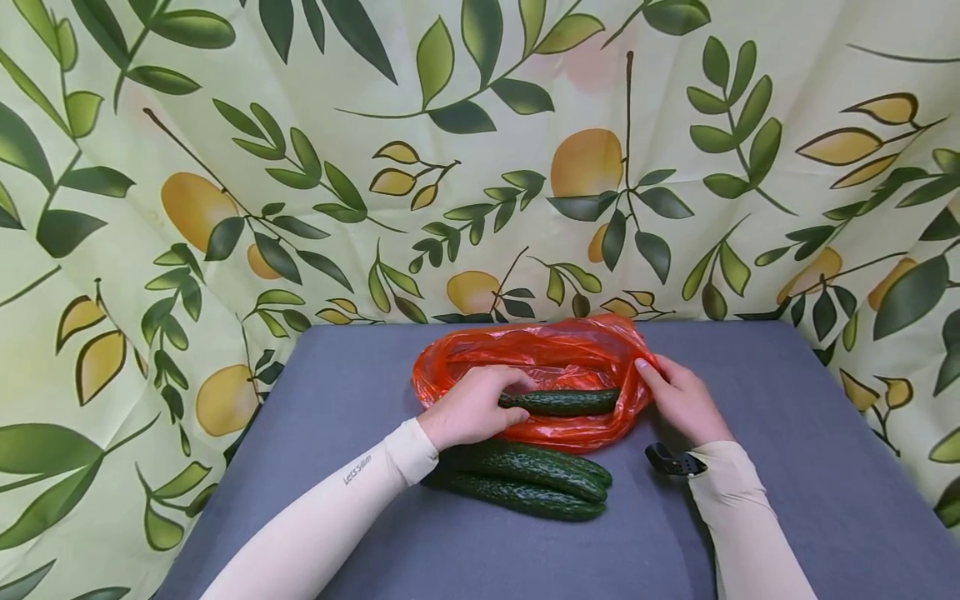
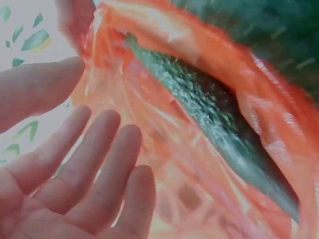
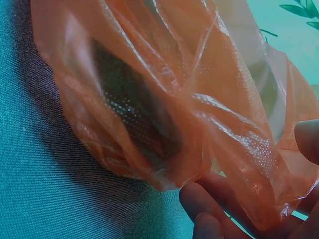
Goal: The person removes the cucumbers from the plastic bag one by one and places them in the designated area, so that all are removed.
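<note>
A red plastic bag [image 1: 577, 434] lies with its mouth spread wide on the table, and a dark green cucumber [image 1: 573, 403] rests inside it. My left hand [image 1: 468, 408] is over the bag's left part, beside the cucumber's left end. In the left wrist view its fingers [image 2: 107, 144] are loosely extended and apart from the cucumber [image 2: 204, 114]. My right hand [image 1: 688, 402] pinches the bag's right edge between thumb and fingers. Through the film in the right wrist view the cucumber's dark end [image 3: 134, 104] shows. More cucumbers [image 1: 525, 493] lie side by side in front of the bag, partly behind my left wrist.
A grey cloth-covered table [image 1: 345, 383] carries everything. Behind it and along both sides hangs a curtain [image 1: 480, 233] printed with leaves and fruit. A black band [image 1: 675, 461] is on my right wrist.
</note>
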Demonstrator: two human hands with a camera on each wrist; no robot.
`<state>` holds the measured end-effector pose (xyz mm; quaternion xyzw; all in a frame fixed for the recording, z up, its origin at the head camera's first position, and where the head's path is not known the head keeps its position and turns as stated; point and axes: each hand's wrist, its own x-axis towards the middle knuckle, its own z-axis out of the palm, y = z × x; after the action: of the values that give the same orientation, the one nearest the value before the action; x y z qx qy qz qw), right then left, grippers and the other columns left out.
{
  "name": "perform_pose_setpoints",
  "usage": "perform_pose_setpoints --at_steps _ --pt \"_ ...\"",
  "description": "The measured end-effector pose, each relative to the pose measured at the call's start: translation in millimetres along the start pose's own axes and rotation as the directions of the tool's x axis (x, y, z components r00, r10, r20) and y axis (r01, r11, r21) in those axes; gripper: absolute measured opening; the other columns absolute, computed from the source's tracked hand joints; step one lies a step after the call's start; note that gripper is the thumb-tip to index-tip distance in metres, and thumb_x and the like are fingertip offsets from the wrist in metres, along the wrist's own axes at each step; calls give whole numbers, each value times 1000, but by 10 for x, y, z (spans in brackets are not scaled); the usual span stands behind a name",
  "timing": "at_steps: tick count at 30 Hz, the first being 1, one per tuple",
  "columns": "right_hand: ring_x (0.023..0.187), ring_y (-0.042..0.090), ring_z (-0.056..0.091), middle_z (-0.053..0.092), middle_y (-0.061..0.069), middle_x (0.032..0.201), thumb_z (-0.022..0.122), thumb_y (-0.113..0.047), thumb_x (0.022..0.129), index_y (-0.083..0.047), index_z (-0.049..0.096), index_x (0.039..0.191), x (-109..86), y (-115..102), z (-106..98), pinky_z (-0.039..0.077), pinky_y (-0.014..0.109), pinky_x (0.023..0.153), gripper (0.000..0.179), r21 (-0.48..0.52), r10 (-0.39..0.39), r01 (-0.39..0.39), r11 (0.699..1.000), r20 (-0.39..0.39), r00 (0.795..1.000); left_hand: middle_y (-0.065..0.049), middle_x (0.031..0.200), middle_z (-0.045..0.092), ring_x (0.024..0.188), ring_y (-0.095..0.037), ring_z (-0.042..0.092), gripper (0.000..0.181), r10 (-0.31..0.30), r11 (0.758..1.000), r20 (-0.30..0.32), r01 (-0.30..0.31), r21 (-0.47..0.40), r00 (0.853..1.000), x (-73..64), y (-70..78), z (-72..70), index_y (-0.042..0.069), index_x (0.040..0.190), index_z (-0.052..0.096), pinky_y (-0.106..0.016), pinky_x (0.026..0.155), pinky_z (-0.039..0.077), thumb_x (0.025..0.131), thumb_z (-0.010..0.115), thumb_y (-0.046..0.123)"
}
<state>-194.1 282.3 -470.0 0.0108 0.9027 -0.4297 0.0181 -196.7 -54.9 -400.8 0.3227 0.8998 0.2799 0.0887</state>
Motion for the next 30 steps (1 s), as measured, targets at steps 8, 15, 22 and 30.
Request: perform_pose_setpoints --at_steps 8,15,22,30 --pt "114 37 63 72 22 125 41 -54 114 -2 57 152 7 26 11 50 57 104 66 -21 -21 20 1000 -29 999 -6 132 77 121 -23 72 41 -74 978 74 87 -192 995 466 -122 79 15 132 76 -41 108 58 93 86 12" --pt "122 40 62 68 25 135 42 -55 114 0 53 155 15 39 5 48 65 112 69 -7 -10 10 1000 -27 1000 -9 135 75 126 -27 70 51 -110 961 128 139 -239 986 684 -170 173 10 137 72 -44 112 56 89 88 8" --pt "117 37 62 69 23 131 42 -53 114 -1 54 154 21 16 20 49 62 110 66 -8 -10 10 1000 -24 1000 -9 136 75 127 -25 69 54 -146 959 180 183 -215 973 771 -201 277 11 140 71 -44 114 55 88 88 8" --pt "112 35 62 70 21 125 42 -52 115 -4 57 152 17 47 22 51 53 103 63 -37 -12 10 999 -34 999 -8 134 75 123 -23 69 55 -158 969 216 193 -152 963 826 -177 326 10 140 70 -42 112 56 88 88 9"
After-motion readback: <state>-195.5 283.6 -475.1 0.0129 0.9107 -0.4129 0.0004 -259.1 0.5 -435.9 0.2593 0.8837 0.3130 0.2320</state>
